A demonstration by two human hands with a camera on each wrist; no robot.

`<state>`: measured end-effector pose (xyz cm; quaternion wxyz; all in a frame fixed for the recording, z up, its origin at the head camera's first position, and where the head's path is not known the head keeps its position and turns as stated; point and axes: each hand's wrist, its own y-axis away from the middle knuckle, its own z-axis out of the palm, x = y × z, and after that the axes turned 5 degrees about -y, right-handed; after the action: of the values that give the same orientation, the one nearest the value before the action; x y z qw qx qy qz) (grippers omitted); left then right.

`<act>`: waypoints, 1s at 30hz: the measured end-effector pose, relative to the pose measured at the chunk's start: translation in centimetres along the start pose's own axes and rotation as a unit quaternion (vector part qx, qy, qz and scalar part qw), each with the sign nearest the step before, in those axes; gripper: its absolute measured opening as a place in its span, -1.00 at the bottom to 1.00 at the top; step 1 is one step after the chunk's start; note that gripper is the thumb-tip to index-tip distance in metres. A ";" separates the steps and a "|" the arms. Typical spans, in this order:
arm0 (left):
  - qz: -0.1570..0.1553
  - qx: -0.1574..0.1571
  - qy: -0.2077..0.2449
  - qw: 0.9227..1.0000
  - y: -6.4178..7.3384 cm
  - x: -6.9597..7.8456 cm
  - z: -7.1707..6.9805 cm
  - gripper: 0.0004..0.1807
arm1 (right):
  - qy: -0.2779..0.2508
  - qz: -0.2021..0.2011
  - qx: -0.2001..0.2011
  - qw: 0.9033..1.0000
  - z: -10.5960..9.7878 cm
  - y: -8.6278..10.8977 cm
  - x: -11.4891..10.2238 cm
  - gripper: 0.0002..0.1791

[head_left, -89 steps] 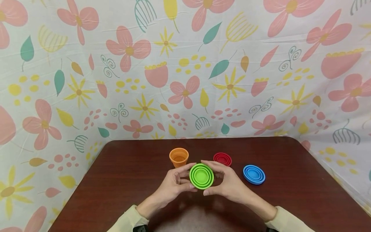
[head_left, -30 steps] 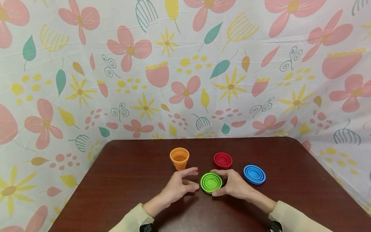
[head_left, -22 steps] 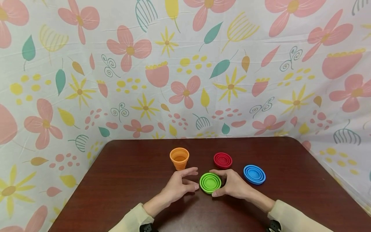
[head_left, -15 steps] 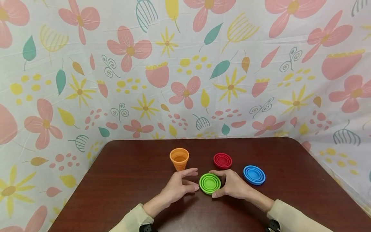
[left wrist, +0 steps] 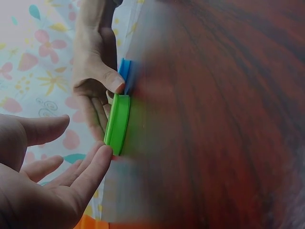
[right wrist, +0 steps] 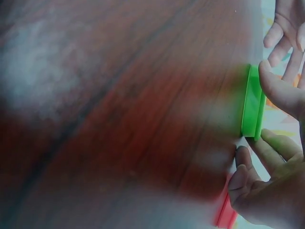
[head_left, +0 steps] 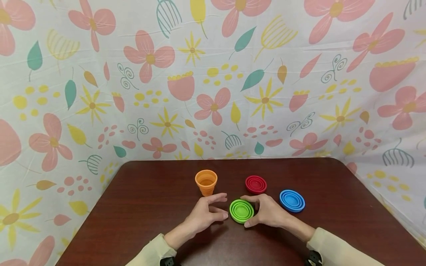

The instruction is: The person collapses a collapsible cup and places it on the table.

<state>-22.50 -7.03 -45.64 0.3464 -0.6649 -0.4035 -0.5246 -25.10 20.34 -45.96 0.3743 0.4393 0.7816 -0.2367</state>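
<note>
A green collapsible cup (head_left: 241,211), folded flat into rings, lies on the table between the hands. My right hand (head_left: 269,211) holds it by the rim, the thumb on the near side and the index finger on the far side. My left hand (head_left: 203,214) is just left of the cup, its fingers spread and relaxed with nothing in them. In the left wrist view one left fingertip comes right up to the edge of the green cup (left wrist: 119,125). The right wrist view shows the green cup (right wrist: 252,102) edge-on between right thumb and fingers.
An orange cup (head_left: 206,181), pulled up to full height, stands beyond the left hand. A red folded cup (head_left: 256,184) lies behind the green one, and a blue folded cup (head_left: 292,200) to the right. A flowered cloth (head_left: 213,81) hangs behind the dark table (head_left: 149,199).
Three seconds ago both hands held the green cup raised and tipped towards the head camera. It is now down on the table, slightly right, and the left hand has let go.
</note>
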 end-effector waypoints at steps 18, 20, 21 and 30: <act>0.022 -0.012 0.006 1.000 1.1 1.1 -0.2 -0.44 | -0.046 -0.021 0.061 0.997 0.4 3.1 -2.0 -0.18; 0.026 -0.018 0.000 1.000 1.5 1.2 -0.1 -0.51 | -0.067 -0.030 0.067 0.995 0.8 3.7 -2.4 -0.22; 0.027 -0.020 -0.003 0.999 1.8 1.3 -0.1 -0.54 | -0.079 -0.034 0.069 0.994 1.0 4.0 -2.7 -0.24; 0.043 -0.009 -0.029 0.999 3.2 1.5 0.0 -0.71 | -0.152 -0.036 0.074 0.985 2.3 4.9 -4.0 -0.39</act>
<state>-19.45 -8.20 -44.25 0.3508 -0.6997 -0.3790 -0.4936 -18.65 19.17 -44.39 0.4466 0.3963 0.7112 -0.3711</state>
